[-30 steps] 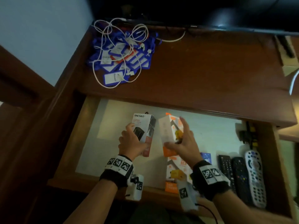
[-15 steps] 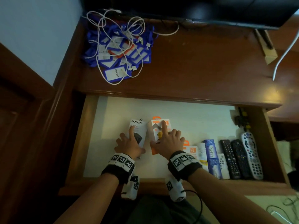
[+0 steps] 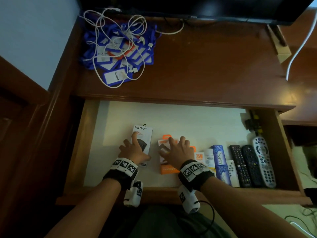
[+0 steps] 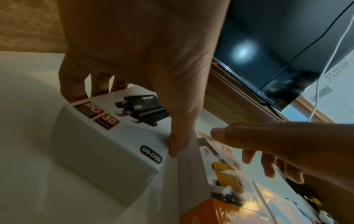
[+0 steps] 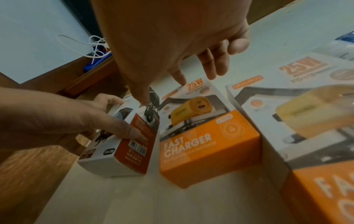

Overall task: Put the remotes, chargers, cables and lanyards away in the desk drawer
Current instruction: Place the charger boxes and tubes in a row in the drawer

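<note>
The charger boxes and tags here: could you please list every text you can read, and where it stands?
"ONESAM": white charger box.
"PD", "30": the same box's front, left wrist view.
"FAST CHARGER", "25W": orange charger box.
"PELAWAT": blue lanyard tags.
"LUX": purple box.
Remote buttons and fine print: too small to read.

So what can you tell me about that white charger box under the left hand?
The white Onesam charger box is cardboard, printed with a black plug adapter, red-orange PD labels and a red side panel. It lies flat on the drawer's pale liner, left of an orange fast-charger box. The left hand grips it, thumb on its right edge.
</note>
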The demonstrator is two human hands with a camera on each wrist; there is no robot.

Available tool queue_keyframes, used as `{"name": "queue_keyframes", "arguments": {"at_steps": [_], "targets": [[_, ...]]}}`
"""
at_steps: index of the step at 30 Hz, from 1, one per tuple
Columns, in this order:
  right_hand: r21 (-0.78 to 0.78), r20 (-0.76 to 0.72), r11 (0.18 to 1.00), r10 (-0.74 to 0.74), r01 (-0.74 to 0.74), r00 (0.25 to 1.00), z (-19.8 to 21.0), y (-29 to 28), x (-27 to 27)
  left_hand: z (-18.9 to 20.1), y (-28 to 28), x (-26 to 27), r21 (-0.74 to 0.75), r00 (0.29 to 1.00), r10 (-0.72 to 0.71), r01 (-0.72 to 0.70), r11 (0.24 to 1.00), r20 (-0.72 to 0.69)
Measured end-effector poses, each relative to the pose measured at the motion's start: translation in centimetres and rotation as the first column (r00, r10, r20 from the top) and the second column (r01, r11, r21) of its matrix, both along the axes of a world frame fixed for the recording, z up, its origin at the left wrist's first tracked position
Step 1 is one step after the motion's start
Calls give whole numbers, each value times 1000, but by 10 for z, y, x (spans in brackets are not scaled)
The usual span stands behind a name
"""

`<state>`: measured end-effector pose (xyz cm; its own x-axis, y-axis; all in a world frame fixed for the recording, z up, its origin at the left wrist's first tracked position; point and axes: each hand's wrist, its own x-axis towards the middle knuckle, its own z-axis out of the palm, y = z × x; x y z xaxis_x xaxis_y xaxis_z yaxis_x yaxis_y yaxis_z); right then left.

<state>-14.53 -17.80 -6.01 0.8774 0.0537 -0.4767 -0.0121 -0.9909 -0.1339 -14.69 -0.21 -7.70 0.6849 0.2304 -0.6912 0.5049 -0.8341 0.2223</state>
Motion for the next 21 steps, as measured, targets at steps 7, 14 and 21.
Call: {"name": "queue_keyframes", "arguments": {"at_steps": [7, 14, 21], "targets": [[145, 26, 951, 272, -273, 962, -5, -12, 34, 5, -8, 0, 22, 999, 42, -41, 999, -35], [44, -85, 847, 531, -530, 843, -14, -25, 44, 2, -28, -11, 15, 996, 86, -85, 996, -39], [135, -178, 818, 575, -559, 799, -11, -33, 47, 3, -33, -11, -8, 988, 142, -142, 990, -56]]}}
